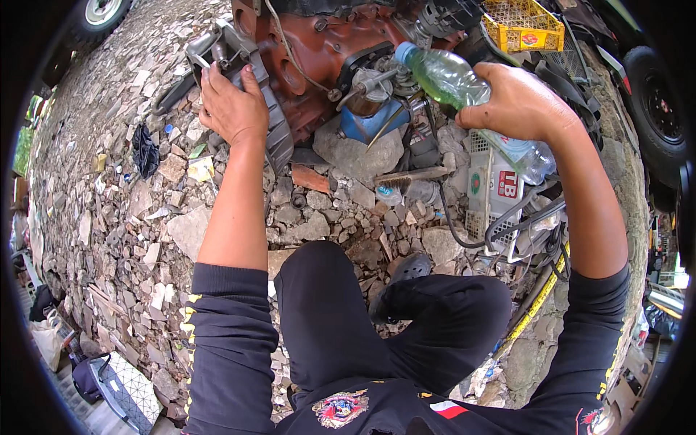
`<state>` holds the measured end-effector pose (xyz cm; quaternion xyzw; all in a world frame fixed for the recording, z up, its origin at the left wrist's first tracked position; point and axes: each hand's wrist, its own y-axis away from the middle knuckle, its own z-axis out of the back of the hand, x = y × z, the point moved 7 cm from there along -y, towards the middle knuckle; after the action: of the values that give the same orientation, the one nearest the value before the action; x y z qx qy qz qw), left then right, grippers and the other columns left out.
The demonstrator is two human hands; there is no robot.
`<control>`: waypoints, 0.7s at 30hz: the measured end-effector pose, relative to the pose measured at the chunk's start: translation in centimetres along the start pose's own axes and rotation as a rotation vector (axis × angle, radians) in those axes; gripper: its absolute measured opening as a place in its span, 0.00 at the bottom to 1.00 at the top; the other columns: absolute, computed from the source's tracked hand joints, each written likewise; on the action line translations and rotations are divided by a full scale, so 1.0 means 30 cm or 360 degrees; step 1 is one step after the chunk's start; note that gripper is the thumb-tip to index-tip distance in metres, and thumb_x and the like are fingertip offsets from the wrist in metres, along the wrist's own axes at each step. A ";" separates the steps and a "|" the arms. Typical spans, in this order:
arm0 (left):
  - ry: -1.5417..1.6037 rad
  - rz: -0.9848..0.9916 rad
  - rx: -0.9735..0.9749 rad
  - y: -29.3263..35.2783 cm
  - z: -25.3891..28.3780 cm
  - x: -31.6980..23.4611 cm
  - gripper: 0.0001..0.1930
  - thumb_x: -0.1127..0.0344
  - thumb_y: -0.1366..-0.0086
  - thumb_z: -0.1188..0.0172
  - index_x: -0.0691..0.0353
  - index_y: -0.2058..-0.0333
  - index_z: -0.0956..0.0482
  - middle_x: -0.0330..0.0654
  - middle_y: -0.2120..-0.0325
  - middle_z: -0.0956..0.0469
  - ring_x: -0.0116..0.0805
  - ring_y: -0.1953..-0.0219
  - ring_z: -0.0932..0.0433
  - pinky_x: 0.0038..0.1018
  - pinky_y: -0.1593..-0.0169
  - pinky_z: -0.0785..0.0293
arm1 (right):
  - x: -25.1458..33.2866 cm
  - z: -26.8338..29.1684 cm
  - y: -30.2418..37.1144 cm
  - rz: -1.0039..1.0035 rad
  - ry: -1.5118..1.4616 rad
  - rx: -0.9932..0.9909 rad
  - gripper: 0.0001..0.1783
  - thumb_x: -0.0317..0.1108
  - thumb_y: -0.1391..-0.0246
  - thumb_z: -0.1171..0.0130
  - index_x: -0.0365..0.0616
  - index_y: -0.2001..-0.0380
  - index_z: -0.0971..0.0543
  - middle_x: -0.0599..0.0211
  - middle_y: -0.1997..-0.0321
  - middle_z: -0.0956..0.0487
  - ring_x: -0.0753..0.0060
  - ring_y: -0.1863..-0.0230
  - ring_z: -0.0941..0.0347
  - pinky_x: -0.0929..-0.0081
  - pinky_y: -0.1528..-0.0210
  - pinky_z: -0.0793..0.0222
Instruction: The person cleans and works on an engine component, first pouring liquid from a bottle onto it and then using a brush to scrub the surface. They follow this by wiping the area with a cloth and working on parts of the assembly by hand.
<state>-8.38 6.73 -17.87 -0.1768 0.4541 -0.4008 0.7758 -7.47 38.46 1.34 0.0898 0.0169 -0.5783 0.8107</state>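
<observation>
A clear plastic bottle [449,80] with a pale blue cap lies tilted in my right hand [518,101]. My thumb and fingers wrap its middle; its capped end points up and left toward the engine, its base down and right. Some greenish liquid seems to show inside. My left hand [235,105] grips the grey metal housing [272,109] at the left end of a reddish-brown engine block [308,54], fingers bent over its edge near a short shaft. Below the bottle's cap, a blue part [372,119] sits against the engine's side.
Broken stone and rubble cover the ground. A flat rock [359,154] lies under the engine. At right are a white plastic crate [500,185], black cables [522,217] and a yellow crate [523,25]. A black plastic bag [146,151] lies left; a tyre [656,101] stands far right.
</observation>
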 end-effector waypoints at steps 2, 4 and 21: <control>-0.0007 -0.0006 -0.0014 -0.001 -0.002 0.003 0.32 0.43 0.33 0.47 0.57 0.38 0.37 0.47 0.37 0.35 0.44 0.36 0.36 0.48 0.38 0.46 | 0.003 0.012 -0.001 -0.0002 0.0171 -0.0001 0.36 0.51 0.61 0.34 0.30 0.56 0.23 0.40 0.57 0.20 0.44 0.52 0.22 0.59 0.47 0.28; 0.0009 0.0008 -0.0011 0.000 -0.004 0.006 0.31 0.44 0.33 0.47 0.56 0.38 0.37 0.47 0.37 0.36 0.44 0.35 0.36 0.48 0.38 0.46 | 0.027 0.046 0.007 -0.0014 0.0344 -0.0047 0.32 0.50 0.60 0.34 0.32 0.60 0.23 0.44 0.59 0.19 0.44 0.53 0.23 0.56 0.49 0.27; 0.0049 0.0020 0.0023 0.001 -0.004 -0.004 0.30 0.45 0.32 0.47 0.55 0.39 0.36 0.48 0.37 0.36 0.46 0.36 0.36 0.47 0.38 0.45 | -0.003 0.030 -0.010 0.0089 0.0280 -0.0139 0.30 0.48 0.61 0.33 0.37 0.58 0.22 0.46 0.59 0.19 0.45 0.54 0.22 0.56 0.50 0.27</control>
<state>-8.50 6.85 -17.89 -0.1621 0.4642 -0.4020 0.7724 -7.86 38.31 2.20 0.1051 0.1106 -0.5440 0.8251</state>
